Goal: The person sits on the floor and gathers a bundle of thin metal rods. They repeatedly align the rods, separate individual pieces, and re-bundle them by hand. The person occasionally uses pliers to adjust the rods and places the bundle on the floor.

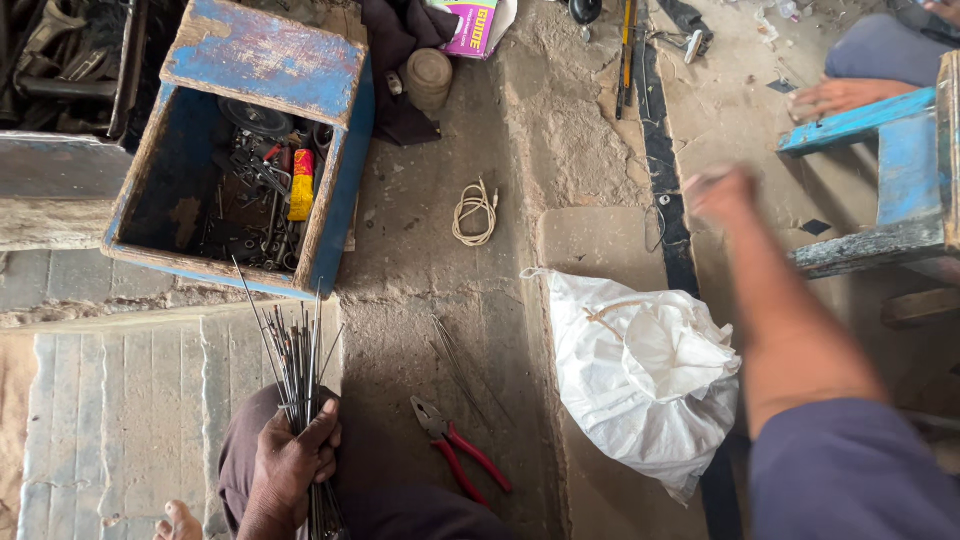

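far left: a dark bin (70, 60) full of metal scrap sits at the top corner, above a pale ribbed slab (130, 410).
box: a worn blue wooden box (345, 190) stands open on the ground, its lid (265, 55) tipped up at the back; small metal parts and a yellow and red tube (302, 185) lie inside.
left hand: the left hand (295, 460) is closed around a bundle of thin metal rods (298, 360), held upright over the knee, the tips fanning out just short of the box's near wall.
ground, middle: a few loose rods (455, 365) lie on the concrete, and red-handled pliers (458, 450) lie just beside them, near the knee.
further back: a coil of pale cord (475, 212) lies on the ground; a dark cloth (395, 60) and a round wooden piece (428, 78) lie beyond it.
bag: a crumpled white sack (640, 375) lies right of the pliers.
right hand: the right hand (722, 192) is stretched out past the sack, blurred; i cannot tell whether it is closed or holding anything.
far right: a blue wooden bench (890, 160) stands there, and another person's foot (840, 97) rests by it.
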